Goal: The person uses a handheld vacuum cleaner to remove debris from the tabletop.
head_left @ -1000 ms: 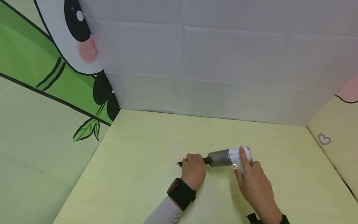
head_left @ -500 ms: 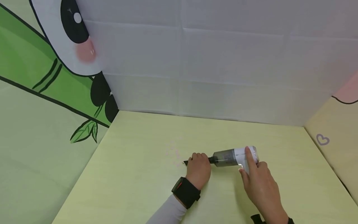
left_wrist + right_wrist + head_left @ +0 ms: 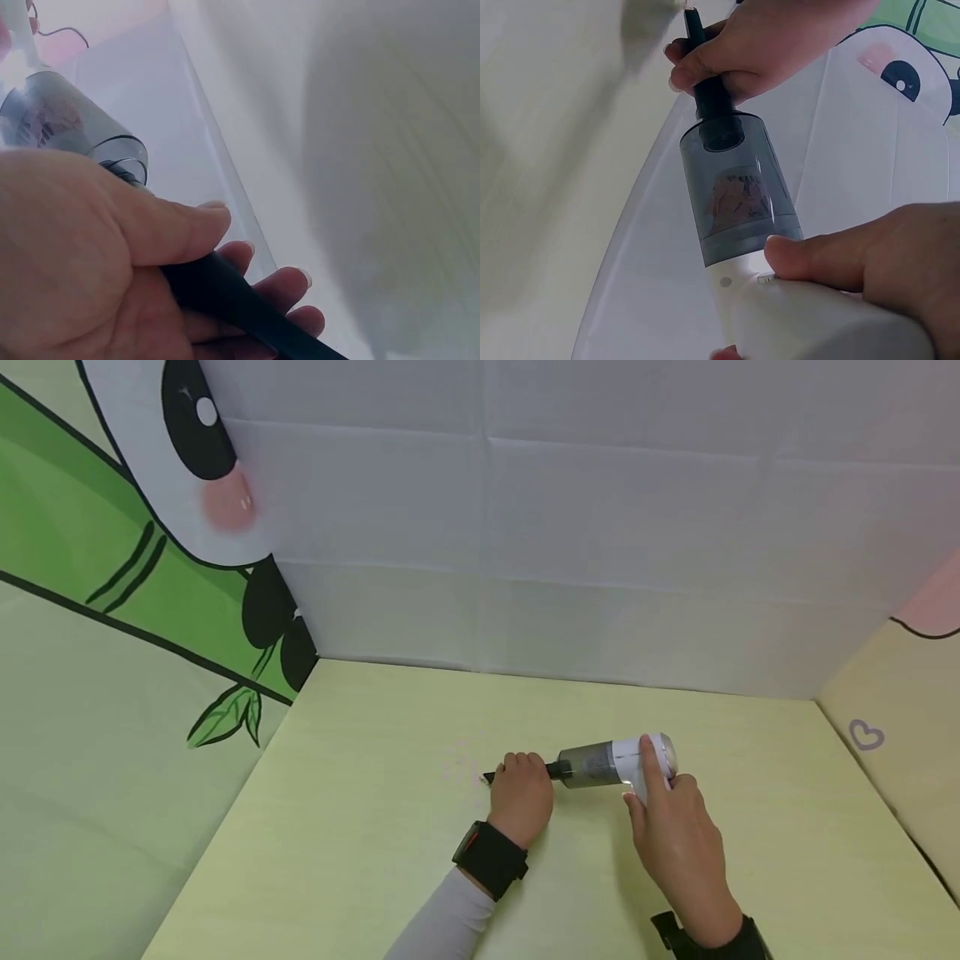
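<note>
A white handheld vacuum cleaner with a see-through grey dust cup lies across both hands, its tip pointing left. My right hand grips its white handle, one finger stretched along the body. My left hand holds the black crevice nozzle, thumb on one side and fingers curled round the other. Just past the left fist the nozzle's tip shows, close to small, faint pink scraps on the table. Pinkish pieces are visible inside the cup in the right wrist view.
The pale yellow table meets a whitish sheet along its back edge. A panel with green and black cartoon print rises at the left. At the right stands a cream panel with a heart drawn on it.
Both hands and the vacuum cleaner first shifted right, then came back left and a little farther up the table. The nozzle tip now lies nearer the pink scraps than half a second ago.
</note>
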The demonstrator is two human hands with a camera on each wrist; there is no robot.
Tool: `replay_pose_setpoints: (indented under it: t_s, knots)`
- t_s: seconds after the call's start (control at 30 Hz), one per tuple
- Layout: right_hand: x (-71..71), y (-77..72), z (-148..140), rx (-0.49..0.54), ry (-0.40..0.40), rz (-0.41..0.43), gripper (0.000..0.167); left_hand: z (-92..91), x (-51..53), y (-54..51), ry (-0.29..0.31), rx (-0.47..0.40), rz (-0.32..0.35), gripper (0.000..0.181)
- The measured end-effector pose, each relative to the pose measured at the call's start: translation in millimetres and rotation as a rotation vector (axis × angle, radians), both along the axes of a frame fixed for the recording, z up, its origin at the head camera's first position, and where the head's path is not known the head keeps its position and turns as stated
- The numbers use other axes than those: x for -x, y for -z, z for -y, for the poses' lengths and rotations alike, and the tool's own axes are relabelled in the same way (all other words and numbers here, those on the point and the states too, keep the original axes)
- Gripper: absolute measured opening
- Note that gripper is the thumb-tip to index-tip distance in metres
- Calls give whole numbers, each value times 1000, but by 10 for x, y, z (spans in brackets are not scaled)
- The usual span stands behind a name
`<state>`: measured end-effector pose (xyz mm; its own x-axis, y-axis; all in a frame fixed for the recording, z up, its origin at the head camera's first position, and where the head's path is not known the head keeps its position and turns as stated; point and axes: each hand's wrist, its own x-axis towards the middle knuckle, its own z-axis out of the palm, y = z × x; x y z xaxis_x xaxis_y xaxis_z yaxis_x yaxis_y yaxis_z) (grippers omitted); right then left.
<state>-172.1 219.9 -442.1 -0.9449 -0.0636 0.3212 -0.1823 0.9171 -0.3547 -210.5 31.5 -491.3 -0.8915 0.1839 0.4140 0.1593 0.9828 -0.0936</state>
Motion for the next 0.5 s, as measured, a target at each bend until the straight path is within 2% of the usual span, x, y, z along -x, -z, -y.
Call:
replay_pose_setpoints:
  t_s: [0.23,0.5]
  knots:
    - [4,-84,121,-30,-17,7,71,121,-30,-13,11,-28,-39,12]
    - [18,-114,227,-53,-28,-65,73,207,13,-17,16,-28,-55,15]
